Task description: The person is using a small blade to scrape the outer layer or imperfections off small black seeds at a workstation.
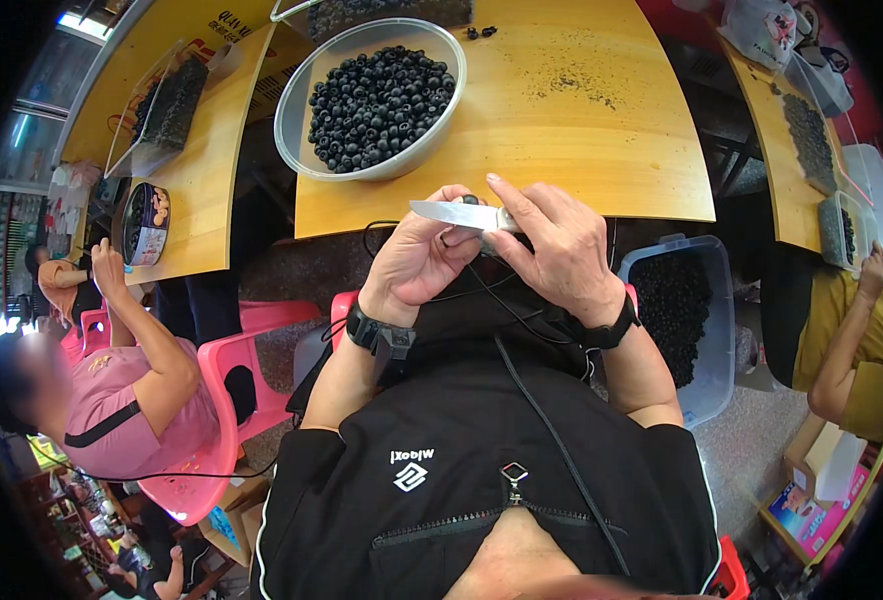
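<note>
- Right hand [561,255] closed round a knife [458,214] by the handle, blade pointing left, level, just below the near tabletop edge.
- Left hand [419,255] curled, fingers pinched on a small dark fruit [470,200] at the blade's upper edge; fruit mostly hidden by fingers and blade.
- Both hands touching each other over the lap, black straps on both wrists, a thin black cable running beneath them.
- Clear bowl [296,95] on the yellow tabletop [581,150] beyond the hands, filled with dark round fruits; well apart from the knife.
- 2 loose dark fruits [479,33] on the tabletop by the bowl's far right rim.
- Dark crumbs [571,85] scattered on the tabletop to the right of the bowl.
- Clear plastic bin [709,330] on the floor by the right forearm, loaded with dark fruits.
- 2nd tabletop [196,170] at left with a clear tray [156,110] of dark fruits and a round tin [146,222] near its edge.
- Person in pink [121,400] at lower left on a pink chair [216,440], one arm raised toward that tabletop.
- Another person in yellow [851,350] at the right edge, hand up at a clear tub [836,228] of dark fruits on a 3rd tabletop.
</note>
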The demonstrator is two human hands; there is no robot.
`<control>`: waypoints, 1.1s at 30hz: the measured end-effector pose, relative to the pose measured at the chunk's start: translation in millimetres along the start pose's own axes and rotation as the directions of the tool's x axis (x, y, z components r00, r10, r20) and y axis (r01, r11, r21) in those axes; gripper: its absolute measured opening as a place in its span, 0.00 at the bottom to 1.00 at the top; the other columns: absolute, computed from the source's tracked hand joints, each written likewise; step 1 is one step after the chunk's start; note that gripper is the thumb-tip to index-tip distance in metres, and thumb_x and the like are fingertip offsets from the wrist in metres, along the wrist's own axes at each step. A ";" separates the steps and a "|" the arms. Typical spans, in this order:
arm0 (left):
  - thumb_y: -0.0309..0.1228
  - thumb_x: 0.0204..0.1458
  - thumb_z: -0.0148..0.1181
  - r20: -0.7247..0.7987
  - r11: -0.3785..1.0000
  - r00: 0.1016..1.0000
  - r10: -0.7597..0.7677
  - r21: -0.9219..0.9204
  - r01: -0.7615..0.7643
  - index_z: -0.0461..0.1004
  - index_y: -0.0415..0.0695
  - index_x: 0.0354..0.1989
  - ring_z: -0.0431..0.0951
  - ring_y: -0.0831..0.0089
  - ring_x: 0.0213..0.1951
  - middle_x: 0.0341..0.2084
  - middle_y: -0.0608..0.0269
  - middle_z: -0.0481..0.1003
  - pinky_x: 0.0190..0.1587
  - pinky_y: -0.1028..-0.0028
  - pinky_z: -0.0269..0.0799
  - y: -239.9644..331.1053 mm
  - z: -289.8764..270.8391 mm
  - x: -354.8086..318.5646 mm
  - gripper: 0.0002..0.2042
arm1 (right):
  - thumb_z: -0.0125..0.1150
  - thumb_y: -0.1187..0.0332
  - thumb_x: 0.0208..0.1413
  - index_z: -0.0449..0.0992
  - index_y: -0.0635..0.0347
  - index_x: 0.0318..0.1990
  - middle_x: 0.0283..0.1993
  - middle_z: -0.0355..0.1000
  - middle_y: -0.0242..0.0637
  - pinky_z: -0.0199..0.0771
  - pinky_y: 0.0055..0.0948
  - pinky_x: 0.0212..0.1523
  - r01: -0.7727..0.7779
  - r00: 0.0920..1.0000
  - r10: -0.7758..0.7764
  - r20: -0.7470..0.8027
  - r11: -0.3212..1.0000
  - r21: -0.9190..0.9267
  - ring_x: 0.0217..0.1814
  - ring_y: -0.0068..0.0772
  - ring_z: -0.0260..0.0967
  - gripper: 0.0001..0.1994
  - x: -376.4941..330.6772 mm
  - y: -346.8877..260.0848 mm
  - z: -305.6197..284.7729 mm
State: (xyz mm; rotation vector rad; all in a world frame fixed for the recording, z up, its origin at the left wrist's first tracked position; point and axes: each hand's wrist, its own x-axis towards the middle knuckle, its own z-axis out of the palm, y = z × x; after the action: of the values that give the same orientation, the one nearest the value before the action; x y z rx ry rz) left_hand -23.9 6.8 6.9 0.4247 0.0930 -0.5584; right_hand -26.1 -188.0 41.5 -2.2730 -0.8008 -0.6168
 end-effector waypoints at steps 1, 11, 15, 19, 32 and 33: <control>0.28 0.58 0.55 0.010 1.000 1.000 -0.003 0.009 0.003 0.70 0.40 0.43 0.65 0.85 0.25 0.34 0.65 0.73 0.28 0.83 0.61 0.1 -0.7 0.1 0.08 | 0.67 0.66 0.45 0.74 0.60 0.53 0.30 0.69 0.38 0.69 0.32 0.30 -0.004 1.000 0.004 -0.004 1.000 0.006 0.29 0.38 0.68 0.24 0.0 0.4 -0.1; 0.24 0.56 0.57 0.176 0.987 0.984 0.041 0.146 -0.067 0.70 0.39 0.41 0.58 0.83 0.23 0.35 0.60 0.71 0.25 0.83 0.57 5.3 5.2 -6.9 0.06 | 0.61 0.64 0.54 0.77 0.59 0.48 0.26 0.70 0.41 0.67 0.32 0.27 -0.234 0.972 0.229 -0.046 0.963 -0.132 0.27 0.40 0.69 0.15 1.1 32.8 6.7; 0.24 0.57 0.55 0.061 0.994 0.995 0.075 0.070 -0.079 0.72 0.38 0.38 0.59 0.85 0.23 0.33 0.62 0.73 0.26 0.84 0.58 6.8 0.3 0.9 0.04 | 0.65 0.69 0.50 0.77 0.58 0.48 0.26 0.70 0.40 0.68 0.29 0.27 -0.223 0.968 0.232 -0.093 0.969 0.105 0.26 0.37 0.69 0.16 0.9 12.9 -4.5; 0.26 0.59 0.54 -0.048 0.998 0.998 0.036 0.048 -0.033 0.72 0.38 0.40 0.62 0.85 0.23 0.33 0.65 0.74 0.25 0.84 0.59 -3.2 4.7 2.0 0.05 | 0.69 0.75 0.39 0.78 0.57 0.45 0.28 0.71 0.37 0.70 0.29 0.27 -0.081 0.996 0.089 -0.029 0.973 0.215 0.26 0.36 0.71 0.21 -5.6 -0.8 11.9; 0.26 0.58 0.54 -0.035 1.000 0.999 -0.016 -0.001 0.016 0.73 0.41 0.40 0.80 0.72 0.37 0.35 0.59 0.77 0.40 0.74 0.79 -16.5 -7.4 8.9 0.05 | 0.66 0.76 0.34 0.79 0.57 0.39 0.31 0.72 0.32 0.72 0.28 0.27 0.134 0.964 -0.122 -0.238 0.990 0.035 0.29 0.34 0.72 0.18 -8.7 12.9 19.8; 0.26 0.58 0.54 -0.029 1.000 1.000 -0.011 0.000 0.011 0.73 0.41 0.40 0.80 0.72 0.37 0.35 0.59 0.77 0.40 0.74 0.79 -16.1 -8.5 9.2 0.05 | 0.66 0.76 0.34 0.79 0.57 0.39 0.31 0.72 0.32 0.72 0.28 0.27 0.140 0.962 -0.129 -0.239 0.990 0.033 0.29 0.34 0.72 0.18 -8.2 11.8 19.2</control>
State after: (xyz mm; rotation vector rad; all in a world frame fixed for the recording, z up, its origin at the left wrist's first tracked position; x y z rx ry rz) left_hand -24.4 -6.5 -8.5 0.4328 0.1236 -0.5633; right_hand -19.8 -184.8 18.6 -2.0633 -0.8461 -0.9019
